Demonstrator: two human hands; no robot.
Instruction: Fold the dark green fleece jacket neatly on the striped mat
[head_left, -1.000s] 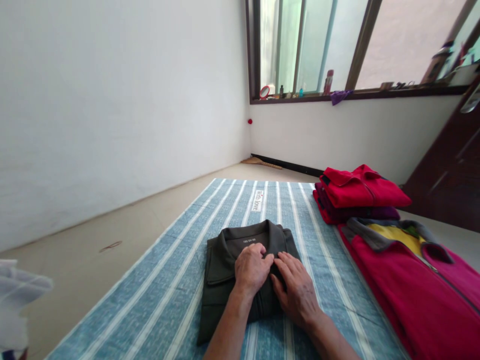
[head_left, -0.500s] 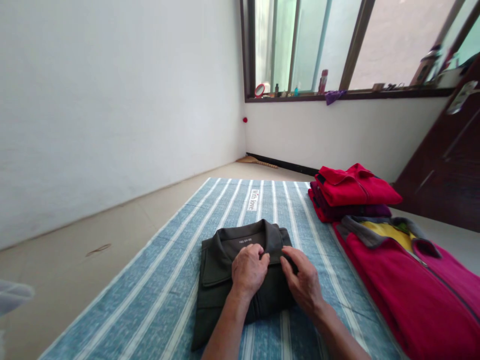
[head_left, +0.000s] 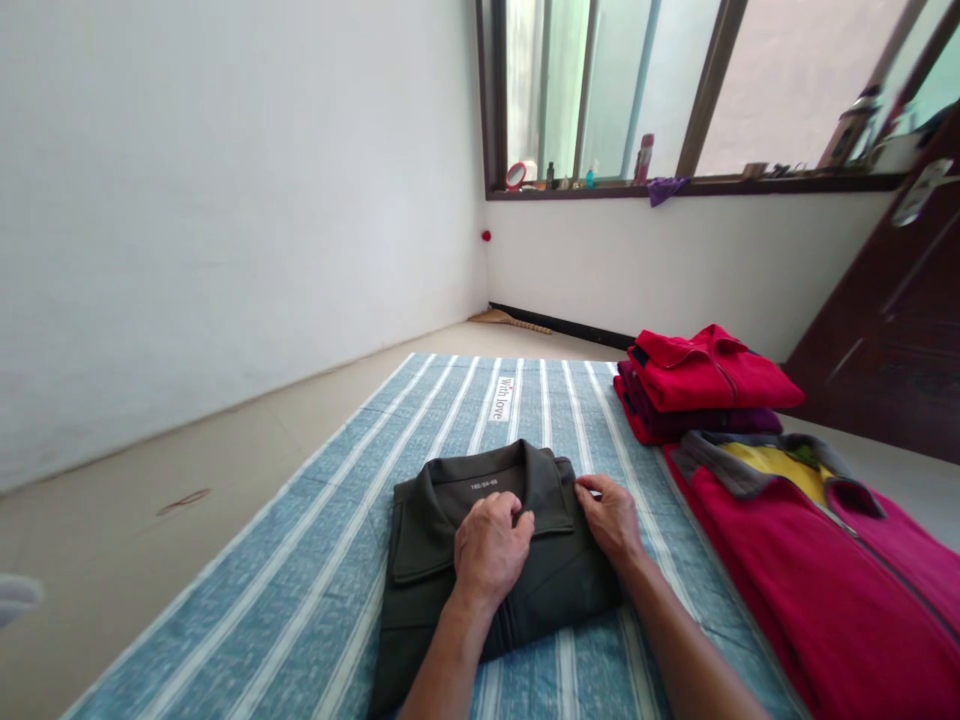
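A dark green zip jacket [head_left: 555,580] lies folded on the blue striped cloth [head_left: 315,530], its collar spread and a printed size label showing inside the neck. My left hand [head_left: 491,545] is closed at the front neckline, fingers curled over the collar edge near the zip; its fingertips are partly hidden. At the jacket's right shoulder edge, my right hand [head_left: 611,515] pinches the fabric between thumb and fingers.
To the right lies a pink-red jacket [head_left: 817,570] with a grey collar and yellow lining. Behind it is a stack of folded red and purple clothes [head_left: 705,375]. A dark door [head_left: 900,310] stands at far right; small items line the windowsill [head_left: 585,188].
My right hand has moved right from beside the collar to the shoulder edge and closed on it. The jacket's right side now reaches farther out. My left hand stays at the neckline.
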